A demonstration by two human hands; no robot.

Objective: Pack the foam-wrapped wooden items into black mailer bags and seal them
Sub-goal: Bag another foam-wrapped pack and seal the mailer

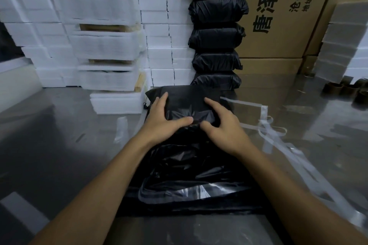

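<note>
Item: black mailer bag (189,103), filled; my left hand (165,119) and right hand (223,127) lay spread, fingers wide, pressing its flap flat, I judged, to seal it

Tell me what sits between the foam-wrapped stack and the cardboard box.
Head view: a column of sealed black bags, in front of a wall of white foam blocks, between the foam-wrapped stack and cardboard box.

Glossy grey tabletop (59,135), cardboard boxes (282,16) behind

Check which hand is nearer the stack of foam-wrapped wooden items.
Left. The left hand rests on the black mailer bag just right of the stack of foam-wrapped wooden items; the right hand lies farther right on the bag.
</note>
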